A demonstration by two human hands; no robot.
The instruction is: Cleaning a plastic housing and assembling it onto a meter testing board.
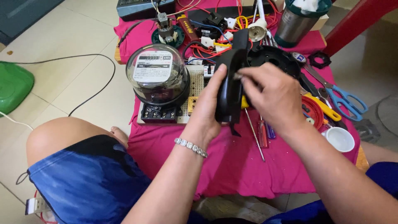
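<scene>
My left hand [207, 110] grips a black curved plastic housing [230, 89], holding it upright above the pink cloth [232, 166]. My right hand [271, 95] pinches at the housing's upper edge with its fingertips; whether something small is between them is too small to tell. A beaded bracelet sits on my left wrist. Just left of the hands stands a glass-domed electricity meter [157, 76] on a perforated board [195, 81].
Screwdrivers [259, 135] lie under the hands. Blue-handled scissors [346, 99], a white cup [340, 139], a red tape roll [314, 111], a round black base [275, 58], tangled red wires [207, 47], a metal tumbler [298, 20]. A green object [12, 85] and black cable lie on the tiled floor.
</scene>
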